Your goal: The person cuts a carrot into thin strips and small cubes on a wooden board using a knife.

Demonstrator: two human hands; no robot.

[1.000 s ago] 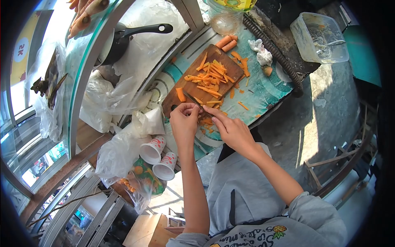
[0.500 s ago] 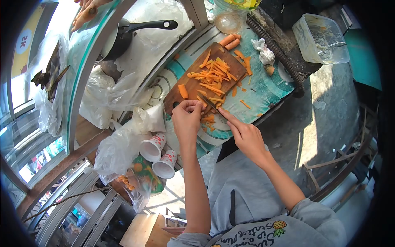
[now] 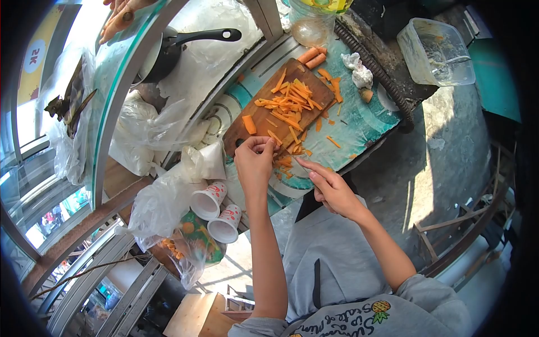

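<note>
A brown cutting board (image 3: 264, 92) lies on the teal patterned surface, with many cut orange carrot strips (image 3: 295, 98) heaped on it. At the board's near edge is my left hand (image 3: 255, 163), its fingers bent and pressed together; what they hold is hidden. To its right, just off the board, my right hand (image 3: 334, 194) is closed around a knife, mostly hidden, its index finger stretched forward. A short carrot piece (image 3: 249, 124) sits on the board's left side. Whole-looking carrot lengths (image 3: 312, 56) rest at the far end. Scraps (image 3: 285, 163) lie by my left fingertips.
Two paper cups (image 3: 223, 224) and plastic bags (image 3: 160, 208) are at the left. A pan (image 3: 163, 59) stands behind glass at the upper left. Crumpled white tissue (image 3: 357, 70) and a clear plastic container (image 3: 438, 53) are at the upper right.
My right hand has moved slightly down and right with the knife, away from the board. The blade that showed over the board no longer shows there. My left hand has barely moved.
</note>
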